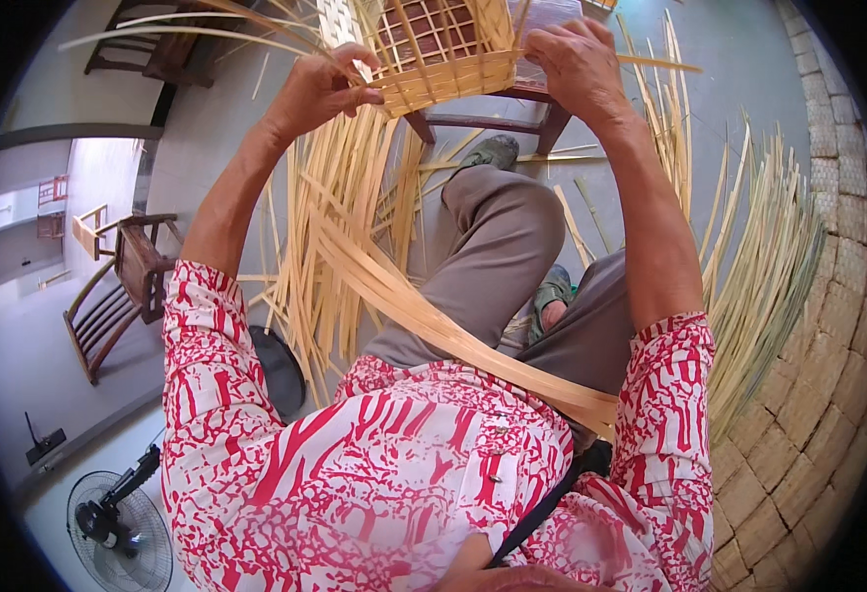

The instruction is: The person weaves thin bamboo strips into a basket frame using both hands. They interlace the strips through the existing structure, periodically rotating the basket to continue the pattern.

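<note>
A half-woven bamboo basket (441, 49) rests on a small wooden stool (483, 120) in front of me. My left hand (323, 87) pinches a thin bamboo strip at the basket's left rim. On the right rim lies my right hand (577, 61), fingers pressed onto the weave and a strip. Long flat bamboo strips (424, 311) run from the basket down across my lap. My legs in grey trousers stretch toward the stool.
Loose bamboo strips (340, 227) lie on the floor at left, a greener bundle (764, 276) at right. A woven mat (808, 434) covers the right side. A wooden chair (118, 286) and a floor fan (118, 528) stand at left.
</note>
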Tool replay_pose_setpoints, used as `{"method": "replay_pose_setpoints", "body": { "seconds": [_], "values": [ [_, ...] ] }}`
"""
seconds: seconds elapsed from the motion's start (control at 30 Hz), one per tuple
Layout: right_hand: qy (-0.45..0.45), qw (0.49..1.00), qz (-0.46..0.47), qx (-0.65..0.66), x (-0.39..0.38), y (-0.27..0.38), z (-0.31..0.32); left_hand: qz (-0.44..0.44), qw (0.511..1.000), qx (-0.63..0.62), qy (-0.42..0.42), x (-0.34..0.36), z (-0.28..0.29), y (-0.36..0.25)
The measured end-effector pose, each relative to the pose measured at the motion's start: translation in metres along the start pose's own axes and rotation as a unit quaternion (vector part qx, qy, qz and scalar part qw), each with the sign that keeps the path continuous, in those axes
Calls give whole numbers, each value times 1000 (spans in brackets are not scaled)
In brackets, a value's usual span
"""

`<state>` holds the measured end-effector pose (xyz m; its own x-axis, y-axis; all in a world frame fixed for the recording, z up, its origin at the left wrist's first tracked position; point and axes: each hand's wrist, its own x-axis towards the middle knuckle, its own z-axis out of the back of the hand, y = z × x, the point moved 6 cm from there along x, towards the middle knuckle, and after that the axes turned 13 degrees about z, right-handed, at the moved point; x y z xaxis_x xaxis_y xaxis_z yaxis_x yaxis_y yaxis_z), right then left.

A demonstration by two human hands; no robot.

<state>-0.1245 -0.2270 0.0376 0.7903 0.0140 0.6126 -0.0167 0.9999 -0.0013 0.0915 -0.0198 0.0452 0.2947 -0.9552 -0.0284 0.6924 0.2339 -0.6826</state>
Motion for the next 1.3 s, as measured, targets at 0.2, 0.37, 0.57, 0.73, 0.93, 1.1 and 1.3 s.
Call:
{"method": "replay_pose_setpoints", "body": {
  "seconds": [0.2, 0.37, 0.57, 0.73, 0.93, 1.1, 1.3],
  "values": [
    [78, 986, -82, 125, -5, -4, -11, -37, 989, 5, -142, -17, -1, 6],
    [74, 981, -57, 170, 3, 11, -16, 40, 917, -31, -396, -64, -16, 13],
    [101, 962, -72, 245, 9, 24, -9, 5, 835, -292, -466, -26, -37, 31],
    [73, 964, -66, 248, 8, 30, -2, -6, 835, -366, -411, 15, -40, 41],
    [83, 964, -88, 237, 4, 32, 5, 11, 865, -339, -369, 33, -38, 45],
    [86, 970, -89, 211, 6, 24, -9, -21, 885, -306, -350, 32, -22, 3],
    [100, 961, -89, 242, 16, 31, -2, -20, 899, -13, -438, -39, -43, -42]
  ]
}}
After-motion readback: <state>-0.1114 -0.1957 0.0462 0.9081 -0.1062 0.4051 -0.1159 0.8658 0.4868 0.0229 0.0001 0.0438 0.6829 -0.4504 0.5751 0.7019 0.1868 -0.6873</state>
